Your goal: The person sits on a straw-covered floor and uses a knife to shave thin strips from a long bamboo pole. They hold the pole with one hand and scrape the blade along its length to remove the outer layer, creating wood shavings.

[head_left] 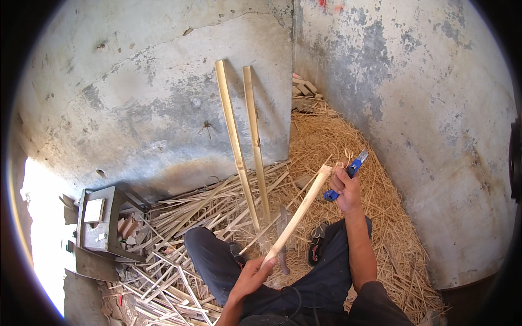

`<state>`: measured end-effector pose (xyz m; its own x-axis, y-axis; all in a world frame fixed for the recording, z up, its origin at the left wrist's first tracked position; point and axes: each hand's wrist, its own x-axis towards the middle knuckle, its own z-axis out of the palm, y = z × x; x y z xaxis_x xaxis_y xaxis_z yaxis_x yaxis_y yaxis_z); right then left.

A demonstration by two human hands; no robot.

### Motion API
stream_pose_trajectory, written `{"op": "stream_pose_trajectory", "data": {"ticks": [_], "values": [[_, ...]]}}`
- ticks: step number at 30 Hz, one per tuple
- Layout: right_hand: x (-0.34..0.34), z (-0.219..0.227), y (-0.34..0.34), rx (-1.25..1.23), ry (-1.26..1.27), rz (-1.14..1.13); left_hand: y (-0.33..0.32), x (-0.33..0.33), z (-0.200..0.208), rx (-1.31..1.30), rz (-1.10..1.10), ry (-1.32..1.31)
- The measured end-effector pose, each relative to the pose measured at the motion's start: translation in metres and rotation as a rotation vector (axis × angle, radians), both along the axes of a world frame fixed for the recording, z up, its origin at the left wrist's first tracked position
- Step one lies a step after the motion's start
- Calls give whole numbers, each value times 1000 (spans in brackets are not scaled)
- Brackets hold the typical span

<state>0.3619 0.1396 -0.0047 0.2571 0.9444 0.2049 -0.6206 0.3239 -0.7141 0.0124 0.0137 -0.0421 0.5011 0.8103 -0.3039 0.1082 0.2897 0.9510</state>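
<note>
A pale split bamboo strip [300, 213] slants up and to the right in front of me. My left hand [253, 278] is closed round its lower end, above my lap. My right hand [348, 191] grips a blue utility knife [356, 164] at the strip's upper end, with the metal blade pointing up and away. Thin curled shavings [340, 162] stand out by the right fingers. Whether those fingers also touch the strip is hard to tell. Between my legs, partly hidden behind the strip, lies a long-bladed knife [283, 262] with a curved handle.
Two bamboo lengths [231, 122] lean against the left wall. Loose split strips [179, 217] cover the floor at left, and a heap of shavings [391, 228] lies along the right wall. A dark wooden stool [111, 217] rests on its side at far left. Bricks [304, 87] sit in the corner.
</note>
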Motion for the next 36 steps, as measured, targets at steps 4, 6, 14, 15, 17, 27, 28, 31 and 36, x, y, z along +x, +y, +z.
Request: {"op": "stream_pose_trajectory", "data": {"ticks": [4, 6, 14, 15, 17, 27, 28, 31, 36], "values": [[13, -1, 1, -15, 206, 2, 2, 2, 4, 50, -22, 29], [28, -1, 6, 28, 362, 18, 5, 0, 1, -6, -7, 13], [7, 22, -12, -533, -1772, 2, 19, 4, 18, -27, 26, -103], [2, 19, -13, -523, -1784, 24, 21, 6, 20, -8, 18, -112], [-8, 14, -16, -498, -1811, 74, 22, 7, 20, 35, 21, -114], [-67, 45, -65, 49, -1272, -124, 29, 18, 51, 218, 118, -24], [-74, 48, -72, 127, -1319, -120, 29, 18, 55, 226, 120, -16], [-88, 40, -84, 316, -1427, -170, 31, 22, 62, 288, 107, -22], [-99, 37, -89, 408, -1517, -240, 30, 26, 61, 440, 159, 93]]}}
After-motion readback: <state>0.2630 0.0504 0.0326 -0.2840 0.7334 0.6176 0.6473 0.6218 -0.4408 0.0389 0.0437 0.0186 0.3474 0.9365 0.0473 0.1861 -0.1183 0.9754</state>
